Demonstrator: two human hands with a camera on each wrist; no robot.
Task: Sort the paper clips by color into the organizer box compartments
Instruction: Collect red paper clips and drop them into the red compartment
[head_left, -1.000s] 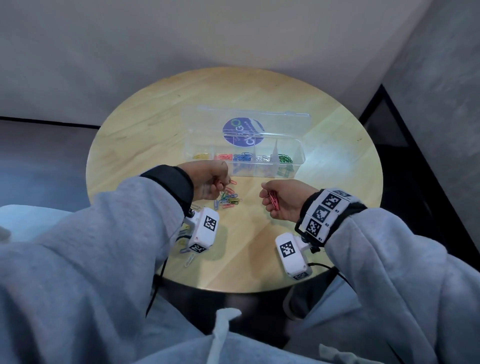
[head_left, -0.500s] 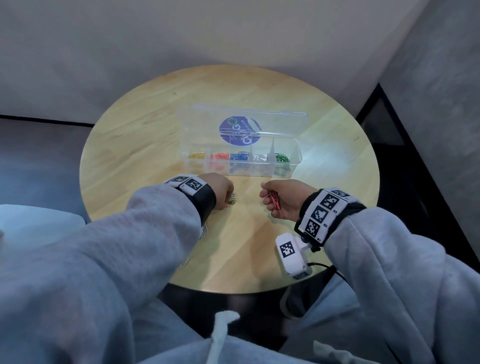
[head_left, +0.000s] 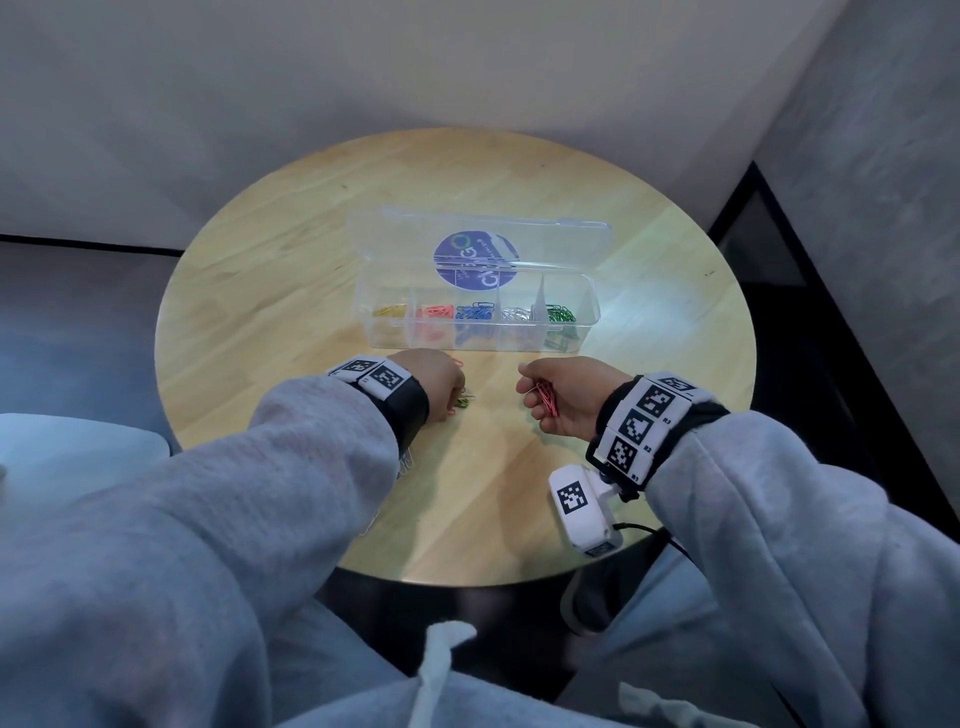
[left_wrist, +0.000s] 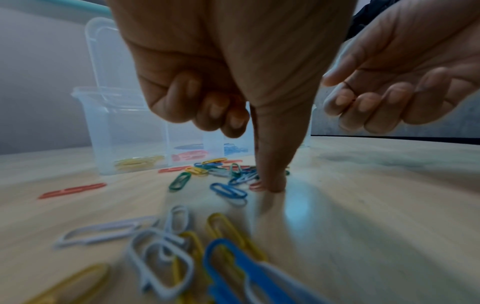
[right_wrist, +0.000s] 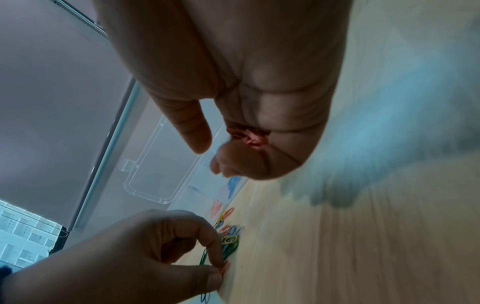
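Note:
A clear organizer box (head_left: 483, 343) stands open at mid-table, with yellow, red, blue, white and green clips in separate compartments. In front of it lies a pile of loose mixed-colour paper clips (left_wrist: 223, 174), mostly hidden under my left hand (head_left: 452, 395) in the head view. That hand is palm down, and its thumb and forefinger pinch a red paper clip (left_wrist: 255, 186) against the table. My right hand (head_left: 530, 395) hovers to the right of the pile. Its fingers are curled round a bunch of red paper clips (head_left: 545, 397), also seen in the right wrist view (right_wrist: 249, 137).
The round wooden table (head_left: 311, 291) has bare wood left, right and behind the box. The box lid (head_left: 478, 244) lies open behind the compartments. More white, yellow and blue clips (left_wrist: 166, 246) lie close under my left wrist. A dark gap runs along the table's right.
My left forearm has rolled over to palm down, and the hand has dropped onto the pile and pinched a red clip. My right hand has stayed put with its red clips.

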